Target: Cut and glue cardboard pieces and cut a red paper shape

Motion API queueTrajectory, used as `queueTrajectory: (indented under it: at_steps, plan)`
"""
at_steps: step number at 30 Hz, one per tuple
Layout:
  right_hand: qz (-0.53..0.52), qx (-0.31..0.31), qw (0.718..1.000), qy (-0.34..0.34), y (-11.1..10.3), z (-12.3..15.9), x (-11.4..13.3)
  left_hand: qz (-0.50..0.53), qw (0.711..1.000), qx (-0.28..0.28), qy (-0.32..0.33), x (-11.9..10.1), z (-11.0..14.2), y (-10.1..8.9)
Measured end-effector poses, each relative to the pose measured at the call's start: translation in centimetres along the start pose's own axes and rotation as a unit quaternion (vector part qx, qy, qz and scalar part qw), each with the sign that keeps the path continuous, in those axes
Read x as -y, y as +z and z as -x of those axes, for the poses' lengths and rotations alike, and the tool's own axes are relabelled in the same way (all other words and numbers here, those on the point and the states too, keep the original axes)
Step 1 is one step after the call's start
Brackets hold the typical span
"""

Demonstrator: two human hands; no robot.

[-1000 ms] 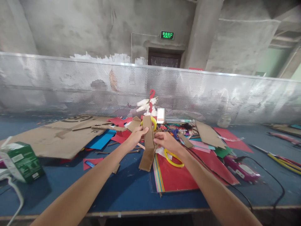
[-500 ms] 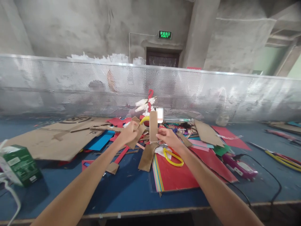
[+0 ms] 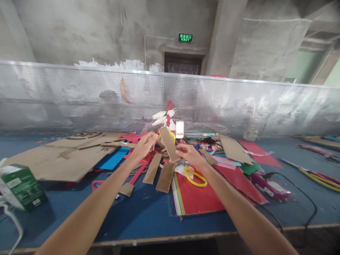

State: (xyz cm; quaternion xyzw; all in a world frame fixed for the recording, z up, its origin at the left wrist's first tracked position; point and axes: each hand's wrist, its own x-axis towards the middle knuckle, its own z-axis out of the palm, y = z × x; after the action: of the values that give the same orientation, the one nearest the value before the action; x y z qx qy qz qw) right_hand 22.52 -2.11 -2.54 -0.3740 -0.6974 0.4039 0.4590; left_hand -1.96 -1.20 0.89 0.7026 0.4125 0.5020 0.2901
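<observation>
My right hand (image 3: pixel 189 154) pinches the lower end of a cardboard strip (image 3: pixel 168 143), which stands tilted with its top leaning left. My left hand (image 3: pixel 146 144) is just left of the strip, its fingers partly curled and slightly apart, with nothing visible in them. Behind the strip shows a yellow ring-shaped thing (image 3: pixel 172 136), partly hidden. Below my hands, one cardboard piece (image 3: pixel 152 169) lies beside another cardboard piece (image 3: pixel 165 177). Scissors with yellow handles (image 3: pixel 196 178) rest on a red paper pack (image 3: pixel 202 198), below my right hand.
A large cardboard sheet (image 3: pixel 61 157) and a green box (image 3: pixel 25 187) are on the left. To the right lie a purple corded device (image 3: pixel 269 186) and yellow-handled pliers-like tools (image 3: pixel 316 179). White flowers (image 3: pixel 160 117) stand before a perforated metal screen (image 3: pixel 212 102).
My left hand has let go of a cardboard piece, which now lies on the table. The strip in my right hand has tilted to the left.
</observation>
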Motion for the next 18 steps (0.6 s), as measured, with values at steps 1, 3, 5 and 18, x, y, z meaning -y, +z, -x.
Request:
queueTrajectory:
  at_steps: [1,3,5,18]
  plan:
    - [-0.001,0.006,1.0,-0.001,0.2,0.1,0.0,0.049,0.998,0.021,-0.015,0.1,0.0,0.2]
    - [-0.014,0.03,0.999,-0.005,0.8,0.2,-0.2,0.105,0.991,0.07,-0.038,0.3,0.2,1.1]
    - [-0.023,0.058,0.998,-0.009,1.4,0.4,-0.2,0.124,0.987,0.093,-0.044,0.8,0.5,2.3]
    - [0.557,0.155,0.809,0.105,-4.8,2.8,2.2,0.165,0.977,0.008,-0.138,5.1,0.2,2.9]
